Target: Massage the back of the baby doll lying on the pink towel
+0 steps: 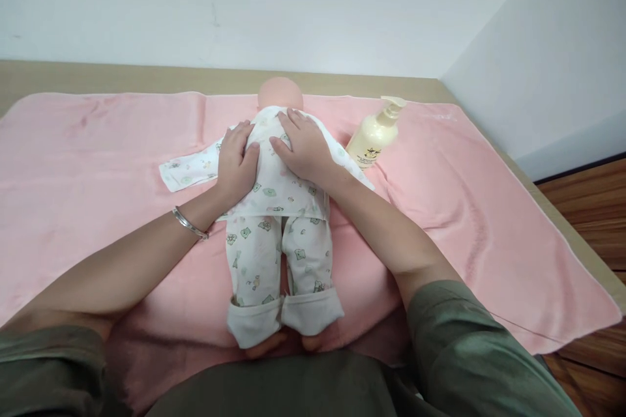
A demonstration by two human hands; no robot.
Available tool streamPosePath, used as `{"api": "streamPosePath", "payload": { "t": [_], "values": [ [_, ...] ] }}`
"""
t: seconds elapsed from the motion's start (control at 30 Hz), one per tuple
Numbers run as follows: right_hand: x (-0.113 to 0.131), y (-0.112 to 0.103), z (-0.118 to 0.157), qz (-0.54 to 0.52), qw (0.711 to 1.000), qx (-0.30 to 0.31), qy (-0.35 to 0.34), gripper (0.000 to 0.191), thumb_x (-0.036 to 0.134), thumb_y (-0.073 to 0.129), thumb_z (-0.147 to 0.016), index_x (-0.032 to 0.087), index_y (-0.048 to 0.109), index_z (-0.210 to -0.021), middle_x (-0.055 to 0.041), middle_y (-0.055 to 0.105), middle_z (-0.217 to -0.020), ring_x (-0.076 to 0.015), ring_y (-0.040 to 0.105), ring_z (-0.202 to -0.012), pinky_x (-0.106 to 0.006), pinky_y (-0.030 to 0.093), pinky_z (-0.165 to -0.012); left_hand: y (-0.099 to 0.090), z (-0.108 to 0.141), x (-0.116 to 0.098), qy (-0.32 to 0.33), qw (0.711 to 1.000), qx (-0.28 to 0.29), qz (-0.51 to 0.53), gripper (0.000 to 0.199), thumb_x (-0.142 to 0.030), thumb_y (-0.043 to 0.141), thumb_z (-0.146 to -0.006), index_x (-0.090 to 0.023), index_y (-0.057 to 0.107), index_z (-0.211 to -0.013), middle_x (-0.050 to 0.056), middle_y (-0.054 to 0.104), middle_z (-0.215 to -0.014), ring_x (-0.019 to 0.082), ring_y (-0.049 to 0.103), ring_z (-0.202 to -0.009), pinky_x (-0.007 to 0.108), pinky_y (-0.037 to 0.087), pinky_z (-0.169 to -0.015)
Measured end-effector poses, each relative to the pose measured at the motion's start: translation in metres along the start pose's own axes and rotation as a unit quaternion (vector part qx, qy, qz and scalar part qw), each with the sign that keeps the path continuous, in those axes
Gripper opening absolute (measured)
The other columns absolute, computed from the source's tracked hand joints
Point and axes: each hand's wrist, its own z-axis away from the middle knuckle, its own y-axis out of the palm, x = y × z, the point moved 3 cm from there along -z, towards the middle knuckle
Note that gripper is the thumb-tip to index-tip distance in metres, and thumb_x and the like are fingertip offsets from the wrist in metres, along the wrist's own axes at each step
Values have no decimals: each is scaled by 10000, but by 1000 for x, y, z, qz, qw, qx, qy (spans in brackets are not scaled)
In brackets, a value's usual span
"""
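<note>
A baby doll (280, 92) lies face down, its bald head pointing away from me. It wears a white printed top (274, 192) and matching trousers (254, 254) with turned-up cuffs. Flat on the left side of its upper back rests my left hand (238, 159), fingers stretched toward the shoulder. My right hand (304, 146) lies spread on the right side of the back, near the neck, with the thumb pointing inward. Neither hand grips anything. One sleeve of the top sticks out to the left; the right sleeve is partly hidden by my forearm.
Beneath the doll a pink blanket (454, 208) covers most of the table (372, 83). A pale yellow pump bottle (374, 137) leans to the right of the doll. White walls stand behind and at the right, and brown wooden panelling (591, 208) shows at the lower right.
</note>
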Motion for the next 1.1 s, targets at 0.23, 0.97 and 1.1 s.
{"api": "streamPosePath", "payload": {
  "t": [0.23, 0.97, 1.1],
  "values": [
    [-3, 2, 0, -1, 1000, -11, -9, 661, 364, 419, -1081, 36, 413, -1655, -191, 398, -1737, -328, 347, -1659, -514, 274, -1407, 1, -3, 2, -8, 1000, 17, 10, 491, -451, 522, -965, -248, 673, -1385, 100, 648, -1537, 304, 534, -1526, 544, 287, -1412],
    [-8, 6, -1, -14, 1000, -22, -14, 675, 386, 465, -1087, 22, 420, -1654, -210, 396, -1734, -350, 354, -1653, -527, 277, -1404, 9, 1, -7, -4, 999, -19, -26, 531, -413, 436, -940, -185, 670, -1359, 133, 656, -1531, 299, 556, -1500, 552, 308, -1398],
    [-9, 6, -1, -15, 1000, -20, -12, 677, 387, 461, -1088, 25, 414, -1658, -206, 392, -1737, -339, 348, -1660, -524, 278, -1407, 8, 1, -9, -3, 999, -20, -25, 534, -401, 428, -930, -161, 671, -1340, 152, 663, -1514, 305, 570, -1479, 563, 308, -1393]
  ]
}}
